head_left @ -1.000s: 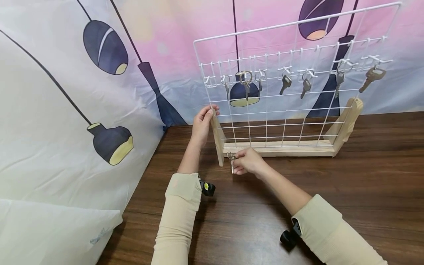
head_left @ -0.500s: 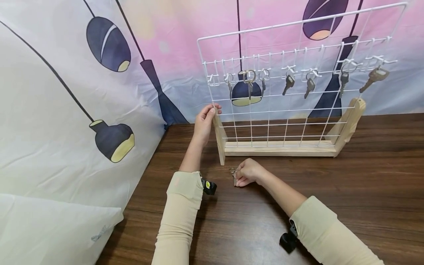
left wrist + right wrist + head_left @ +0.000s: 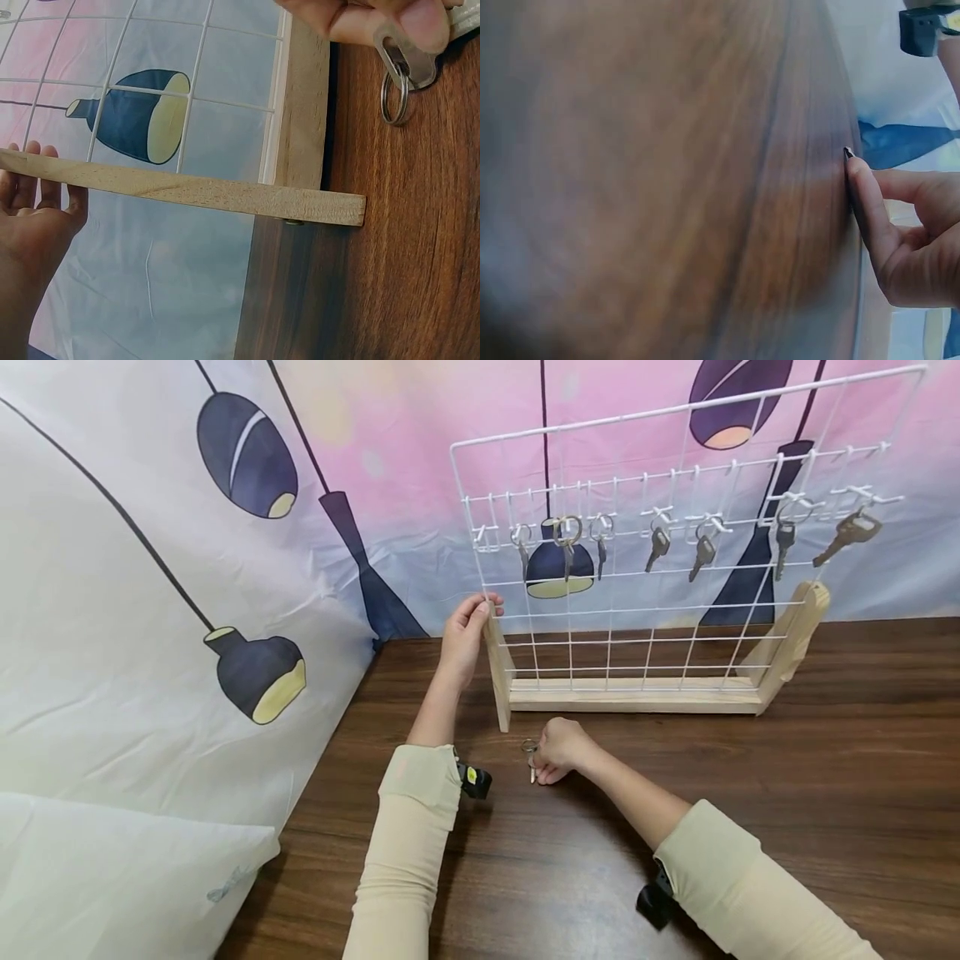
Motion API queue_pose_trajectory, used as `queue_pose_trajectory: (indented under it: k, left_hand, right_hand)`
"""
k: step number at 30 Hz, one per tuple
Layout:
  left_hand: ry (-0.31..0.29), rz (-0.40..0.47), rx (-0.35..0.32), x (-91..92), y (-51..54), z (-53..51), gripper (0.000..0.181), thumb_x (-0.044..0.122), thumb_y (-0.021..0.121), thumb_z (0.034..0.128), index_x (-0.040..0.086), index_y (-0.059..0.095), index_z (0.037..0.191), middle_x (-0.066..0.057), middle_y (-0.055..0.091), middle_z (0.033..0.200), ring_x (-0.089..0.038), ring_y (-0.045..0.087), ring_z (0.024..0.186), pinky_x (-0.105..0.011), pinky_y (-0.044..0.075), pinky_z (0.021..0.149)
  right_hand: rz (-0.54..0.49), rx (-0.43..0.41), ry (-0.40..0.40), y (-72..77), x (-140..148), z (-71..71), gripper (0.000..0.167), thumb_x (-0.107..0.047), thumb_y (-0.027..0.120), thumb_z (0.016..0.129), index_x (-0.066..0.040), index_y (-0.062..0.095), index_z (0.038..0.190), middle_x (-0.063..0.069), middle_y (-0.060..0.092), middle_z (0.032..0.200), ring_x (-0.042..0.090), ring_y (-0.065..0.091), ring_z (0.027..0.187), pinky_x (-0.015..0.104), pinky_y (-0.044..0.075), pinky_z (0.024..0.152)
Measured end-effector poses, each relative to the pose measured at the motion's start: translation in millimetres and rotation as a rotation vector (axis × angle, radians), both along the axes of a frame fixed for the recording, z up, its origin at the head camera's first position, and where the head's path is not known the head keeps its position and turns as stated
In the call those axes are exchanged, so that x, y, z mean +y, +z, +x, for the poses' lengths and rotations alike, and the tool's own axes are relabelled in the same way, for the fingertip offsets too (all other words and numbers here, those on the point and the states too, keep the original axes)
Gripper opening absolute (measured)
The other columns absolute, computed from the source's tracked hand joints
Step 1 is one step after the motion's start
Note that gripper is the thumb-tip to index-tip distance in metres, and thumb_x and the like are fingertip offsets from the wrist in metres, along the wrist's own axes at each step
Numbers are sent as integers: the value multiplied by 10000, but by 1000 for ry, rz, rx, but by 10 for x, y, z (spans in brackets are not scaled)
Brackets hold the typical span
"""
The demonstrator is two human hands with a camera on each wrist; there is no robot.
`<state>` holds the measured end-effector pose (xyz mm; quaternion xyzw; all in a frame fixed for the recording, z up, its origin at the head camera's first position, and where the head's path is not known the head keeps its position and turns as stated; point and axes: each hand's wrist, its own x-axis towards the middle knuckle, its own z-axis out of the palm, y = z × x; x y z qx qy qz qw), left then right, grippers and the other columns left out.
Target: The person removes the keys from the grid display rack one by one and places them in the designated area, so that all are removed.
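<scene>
In the head view my left hand (image 3: 462, 639) grips the top of the rack's left wooden upright (image 3: 496, 668). My right hand (image 3: 564, 752) pinches a key (image 3: 532, 773) with a metal ring (image 3: 529, 746), low over the table in front of the rack's left end. The left wrist view shows that key's head (image 3: 409, 56) between finger and thumb, its ring (image 3: 394, 101) hanging free. Several keys, one of them a key (image 3: 703, 557) near the middle, hang by rings from hooks on the white wire grid (image 3: 607, 610). Whether the pinched key touches the table, I cannot tell.
The rack's wooden base bar (image 3: 637, 702) stands on the dark wooden table (image 3: 862, 760). A printed cloth (image 3: 420, 460) hangs behind, and white fabric (image 3: 135, 877) lies along the left side. A black wrist device (image 3: 655, 903) sits at the right sleeve.
My right hand has moved down and slightly away from the rack's base with the key, and its fingers have shifted a little. My left hand keeps its grip on the upright.
</scene>
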<state>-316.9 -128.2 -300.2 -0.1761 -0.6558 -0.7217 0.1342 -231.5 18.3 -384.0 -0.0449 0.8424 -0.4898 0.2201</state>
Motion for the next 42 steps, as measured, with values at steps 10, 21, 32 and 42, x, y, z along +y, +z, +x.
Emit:
queue_pose_trajectory:
  k: [10, 21, 32, 42]
  left_hand:
    - [-11, -6, 18, 5, -6, -7, 251, 20, 417, 960, -140, 516, 1126, -176, 589, 1061, -178, 572, 927, -269, 448, 849]
    - [-10, -8, 25, -6, -4, -3, 258, 25, 417, 959, -145, 514, 1128, -106, 602, 1025, -139, 575, 899, -258, 447, 847]
    - [-6, -34, 27, -4, -4, 2, 267, 29, 408, 967, -146, 506, 1143, -247, 557, 1104, -191, 570, 944, -268, 444, 852]
    - [-5, -26, 22, -4, -4, 4, 265, 28, 404, 969, -147, 506, 1139, -236, 566, 1090, -243, 571, 963, -276, 447, 853]
  right_hand:
    - [5, -34, -32, 0, -14, 13, 115, 55, 646, 774, 64, 593, 672, 98, 604, 522, 118, 576, 410, 242, 523, 465]
    - [-47, -16, -47, 28, 34, -15, 183, -21, 682, 789, 61, 521, 817, 131, 620, 585, 141, 588, 437, 272, 532, 476]
    - [85, 543, -164, 1006, 246, -69, 345, -213, 680, 839, -1, 554, 1081, 89, 671, 765, 186, 633, 599, 306, 509, 540]
    - [-136, 903, -332, 1474, 113, -202, 357, -190, 661, 855, -24, 564, 1156, 89, 682, 996, 182, 659, 872, 289, 519, 744]
